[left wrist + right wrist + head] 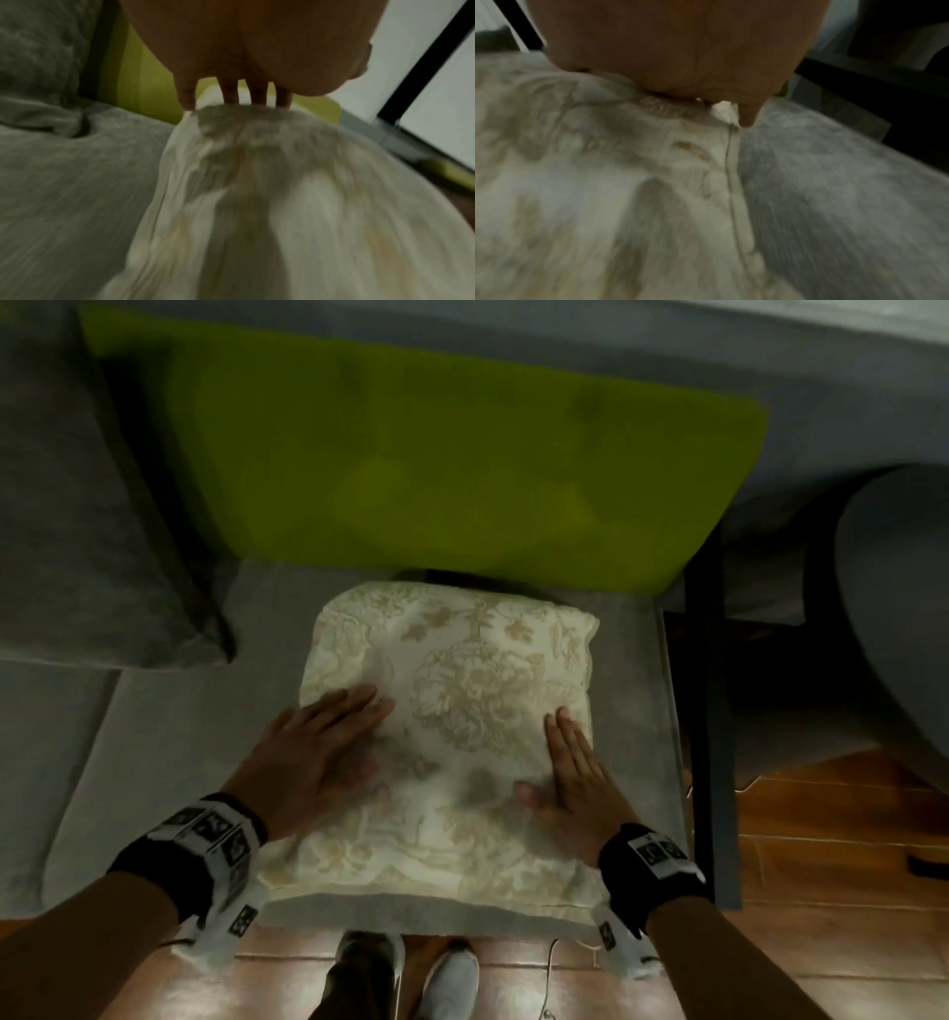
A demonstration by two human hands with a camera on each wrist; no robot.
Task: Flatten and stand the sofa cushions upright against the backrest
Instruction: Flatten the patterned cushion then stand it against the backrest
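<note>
Head view showed the cream floral cushion (452, 726) flat on the grey seat (154, 737), its longer side running toward the backrest; left hand (313, 752) and right hand (575, 778) pressed it, fingers straight.

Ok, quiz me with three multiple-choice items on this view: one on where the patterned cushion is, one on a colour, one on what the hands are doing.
1. Where does the cream cushion lie?
A. flat on the grey seat
B. upright against the backrest
C. on the floor

2. What colour is the cushion standing behind it?
A. red
B. green
C. blue

3. How are the hands?
A. both gripping a corner
B. both off the cushion
C. both flat, fingers straight, on the cushion's top

Answers:
1 A: the head view shows it face up on the seat, its far edge near the green cushion.
2 B: it is plainly yellow-green, beside a grey cushion.
3 C: the left hand and right hand lie palm down on the fabric, nothing pinched.
</note>
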